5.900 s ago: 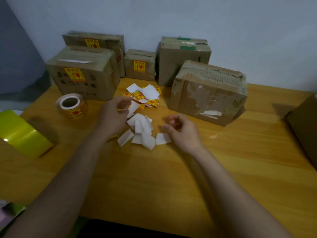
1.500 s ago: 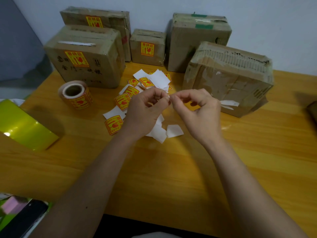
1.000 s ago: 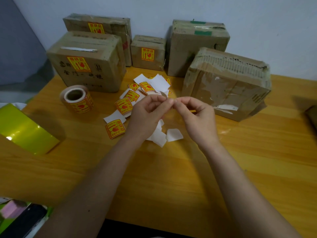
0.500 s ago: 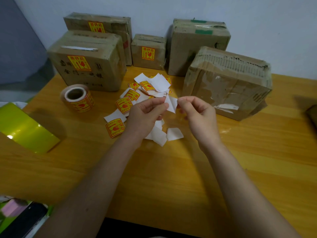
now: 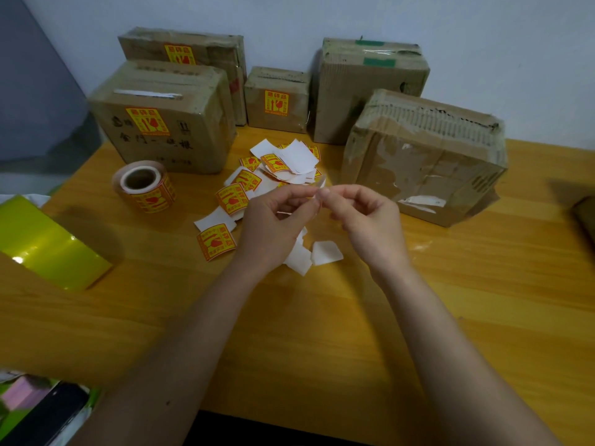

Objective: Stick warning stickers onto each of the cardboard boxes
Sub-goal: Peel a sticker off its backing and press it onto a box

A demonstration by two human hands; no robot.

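Hands closed together since half-second ago: left hand (image 5: 273,223) and right hand (image 5: 363,217) both pinching small sticker (image 5: 317,196) at frame centre, above paper scraps (image 5: 325,252) on tabletop (image 5: 322,333).

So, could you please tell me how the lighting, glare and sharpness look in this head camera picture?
Head view: dim, soft light; the roll of yellow tape carries a small bright glare spot; the hands cast faint shadows on the table; wide-angle bending tilts the cardboard boxes outward; the left hand and right hand look slightly soft, as does the piece pinched between them.
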